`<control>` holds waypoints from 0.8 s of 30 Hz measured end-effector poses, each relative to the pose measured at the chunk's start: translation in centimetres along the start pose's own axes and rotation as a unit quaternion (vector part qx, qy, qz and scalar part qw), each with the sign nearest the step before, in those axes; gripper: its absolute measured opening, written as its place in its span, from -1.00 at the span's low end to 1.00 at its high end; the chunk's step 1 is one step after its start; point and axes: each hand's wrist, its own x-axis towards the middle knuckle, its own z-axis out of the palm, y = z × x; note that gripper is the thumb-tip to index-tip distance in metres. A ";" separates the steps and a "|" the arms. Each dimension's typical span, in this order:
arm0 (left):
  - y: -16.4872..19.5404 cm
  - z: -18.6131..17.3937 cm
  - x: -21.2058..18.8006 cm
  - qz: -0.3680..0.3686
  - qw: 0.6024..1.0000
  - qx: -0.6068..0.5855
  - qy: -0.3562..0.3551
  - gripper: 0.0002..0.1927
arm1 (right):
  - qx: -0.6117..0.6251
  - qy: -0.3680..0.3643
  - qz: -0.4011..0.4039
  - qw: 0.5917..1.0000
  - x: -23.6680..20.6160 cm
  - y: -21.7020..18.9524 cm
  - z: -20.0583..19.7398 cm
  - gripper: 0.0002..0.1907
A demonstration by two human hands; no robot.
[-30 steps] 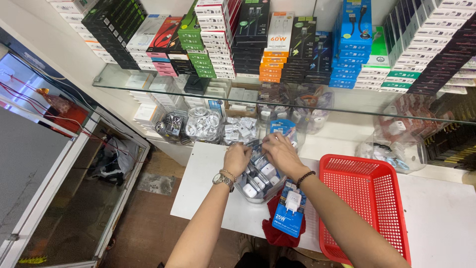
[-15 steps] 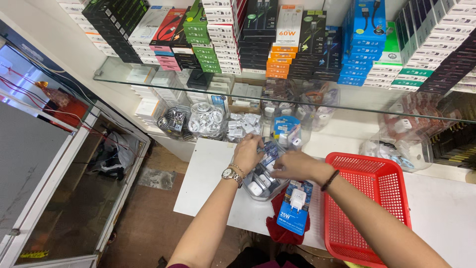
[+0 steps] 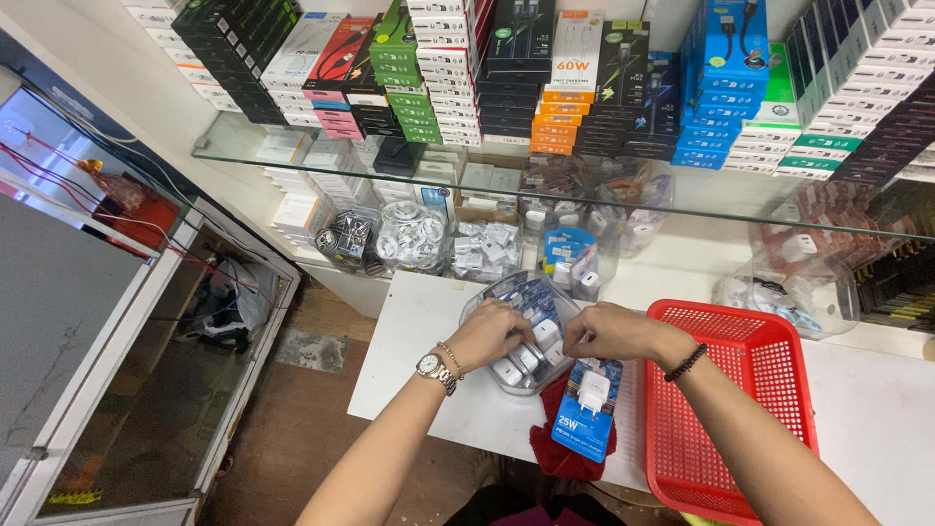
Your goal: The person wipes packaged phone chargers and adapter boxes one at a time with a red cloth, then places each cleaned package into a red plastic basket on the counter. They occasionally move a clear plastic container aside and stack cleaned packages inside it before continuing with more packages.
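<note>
Clear tub [image 3: 521, 331] of chargers on white counter [image 3: 409, 341], both hands' [image 3: 487, 336] grips clamped on it.

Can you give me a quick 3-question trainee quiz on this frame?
1. True or false: both hands reach into the clear tub of white chargers.
2. The red basket lies by which hand: A) left hand B) right hand?
3. What lies on the white table just below the right hand?

Key: 1 true. 2 B. 3 a blue carded charger pack, on a red cloth.
</note>
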 end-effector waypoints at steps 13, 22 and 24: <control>0.0 0.5 1.0 -0.022 0.999 0.035 -0.036 -0.88 | 0.049 0.190 -0.173 0.965 -2.8 0.1 -4.6 -0.86; -1.0 4.2 5.0 -0.163 0.949 0.185 0.194 -0.71 | -0.031 0.209 0.041 0.976 -3.0 -2.6 -3.7 -0.75; -1.0 4.8 5.1 -0.216 0.939 0.223 0.149 -0.90 | -0.008 0.262 0.005 0.965 -3.4 -3.9 -3.8 -0.77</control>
